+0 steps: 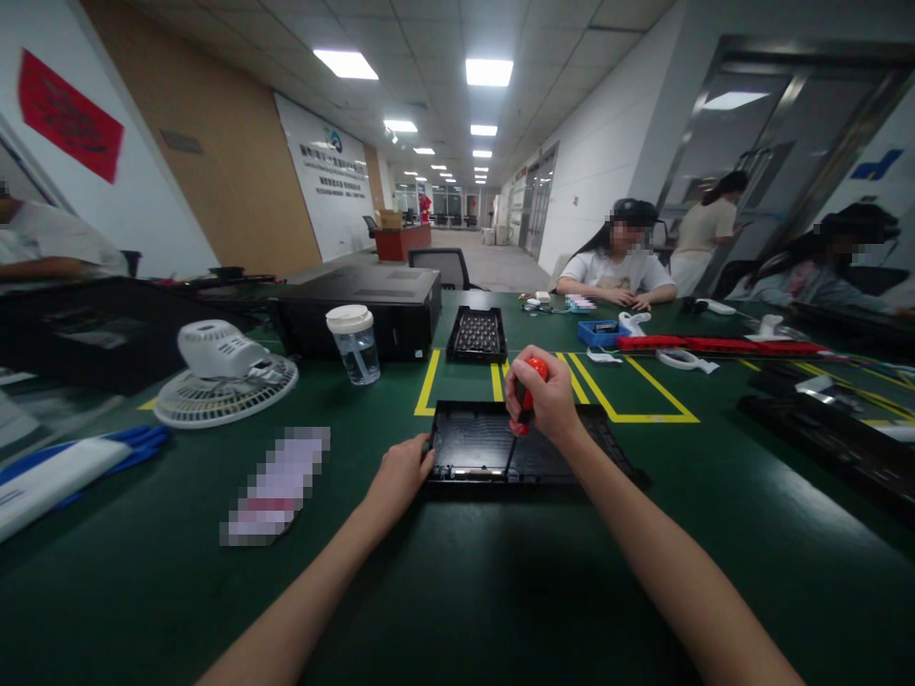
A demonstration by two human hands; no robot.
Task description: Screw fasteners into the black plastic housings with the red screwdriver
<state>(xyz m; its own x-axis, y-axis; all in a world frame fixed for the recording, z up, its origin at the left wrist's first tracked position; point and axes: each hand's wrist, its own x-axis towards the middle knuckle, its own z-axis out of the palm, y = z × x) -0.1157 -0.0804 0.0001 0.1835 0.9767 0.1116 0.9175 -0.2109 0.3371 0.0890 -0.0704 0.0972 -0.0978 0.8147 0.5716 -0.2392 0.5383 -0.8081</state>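
A flat black tray-like panel (pixel 464 433) with raised edges lies on the green table, in front of me. My right hand (pixel 544 395) is closed round the red and black handle of a screwdriver (pixel 527 393), held upright with its shaft pointing down into the panel near its middle. At the panel's left edge, my left hand (pixel 401 476) grips the rim with fingers closed; its fingertips are partly hidden by the edge. Behind the panel stands a black tray (pixel 477 333) holding many small shiny parts.
On the left are a lidded clear cup (pixel 355 345), a white fan (pixel 225 372), a blurred-out flat object (pixel 278 486) and a large black case (pixel 357 303). A blue box (pixel 599 332) and black parts (pixel 822 443) lie right. Other people sit beyond the table.
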